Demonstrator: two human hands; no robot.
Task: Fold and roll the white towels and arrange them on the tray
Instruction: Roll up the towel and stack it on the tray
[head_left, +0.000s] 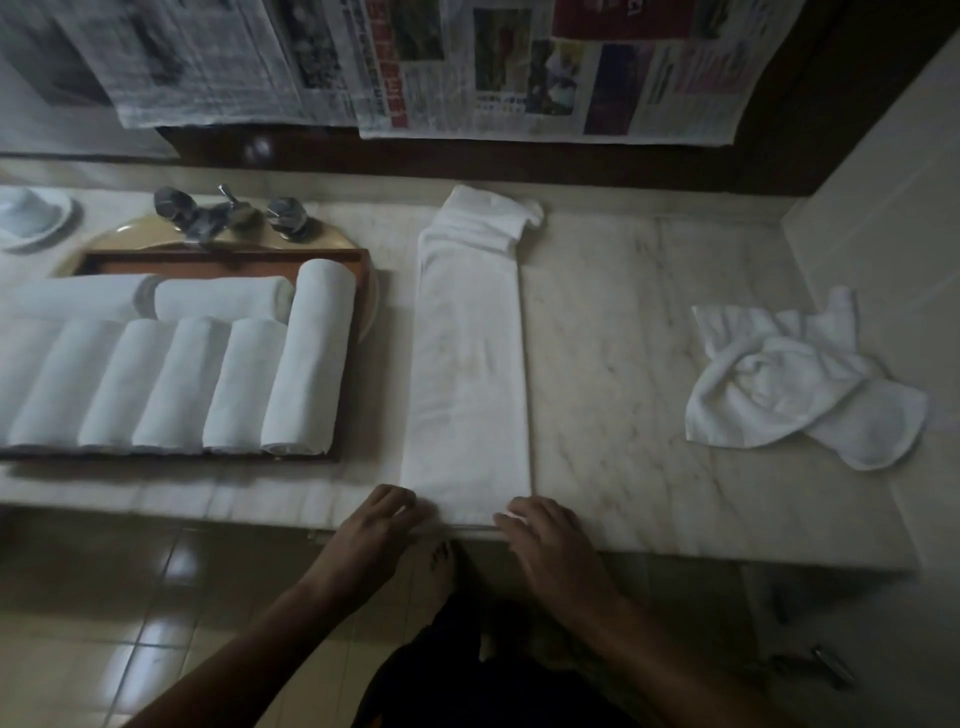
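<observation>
- Left hand (371, 525), fingers curled, grips near left corner of long folded white towel (467, 374).
- Right hand (545, 540), fingers curled, grips near right corner.
- Brown wooden tray (358, 255) holds rolled white towels (306, 358).

Bare forearms (249, 639), dark clothing (493, 686), bare foot (441, 564)

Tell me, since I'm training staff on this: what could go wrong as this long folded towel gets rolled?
The folded towel is bunched and skewed at its far end, so the roll may finish uneven. Its near edge, held by the left hand and right hand, lies at the lip of the counter and could slide off. The tray looks almost filled with rolled towels, leaving little room.
</observation>
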